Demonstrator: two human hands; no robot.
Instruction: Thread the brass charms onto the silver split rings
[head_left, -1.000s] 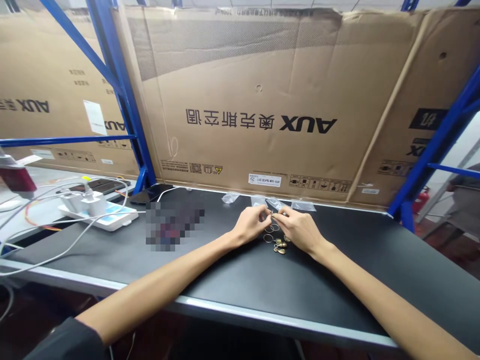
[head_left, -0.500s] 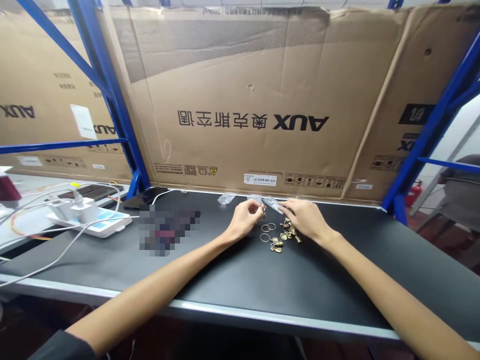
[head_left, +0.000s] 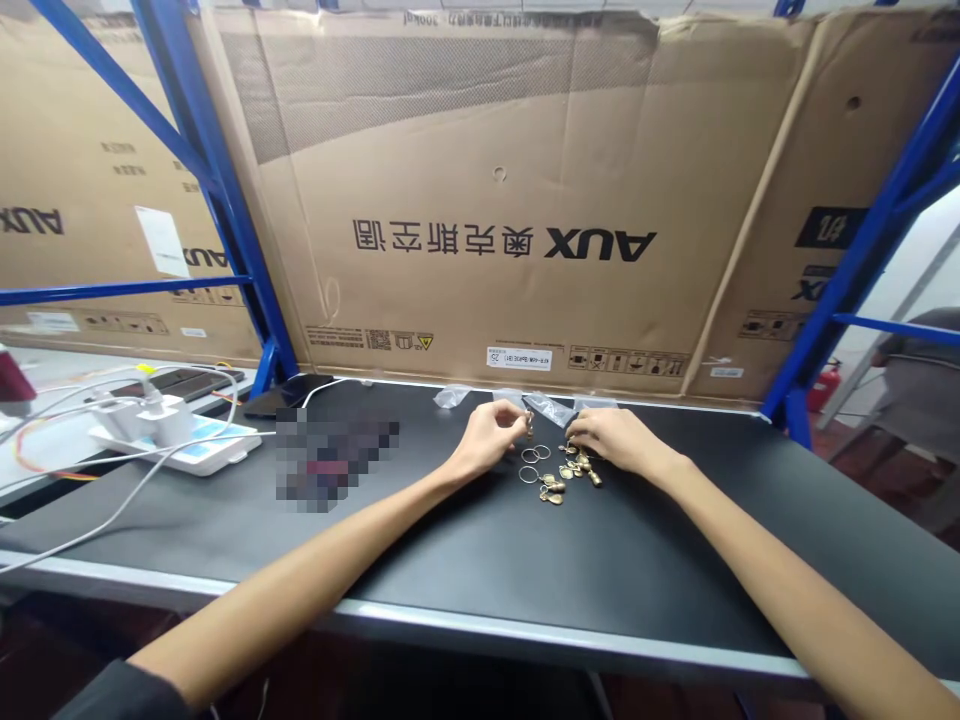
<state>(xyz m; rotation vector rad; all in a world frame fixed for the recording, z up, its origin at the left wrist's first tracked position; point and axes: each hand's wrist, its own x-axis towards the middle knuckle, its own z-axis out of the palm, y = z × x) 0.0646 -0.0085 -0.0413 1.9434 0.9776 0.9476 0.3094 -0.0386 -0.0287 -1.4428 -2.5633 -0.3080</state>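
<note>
Small brass-coloured charms (head_left: 576, 468) lie in a loose pile on the black table. Just left of them are several thin metal rings (head_left: 529, 476), with more brass pieces (head_left: 553, 494) close by. My left hand (head_left: 491, 436) is pinched on a small metal charm (head_left: 530, 425), which hangs at its fingertips above the rings. My right hand (head_left: 611, 437) rests at the upper right of the pile, its fingers bent down and close together; whatever is under the fingertips is hidden. Clear plastic bags (head_left: 550, 409) lie behind, between the two hands.
Another crumpled clear bag (head_left: 451, 397) lies near the back edge. A white power strip (head_left: 202, 450) with cables is at the left, beside a dark flat device (head_left: 289, 396) and a blurred-out patch. A large cardboard sheet (head_left: 450, 150) and blue posts (head_left: 259, 300) stand behind the table.
My right hand has moved off the plastic bag and down to the brass pile, its fingers now bent. My left hand has stayed nearly still with the charm.
</note>
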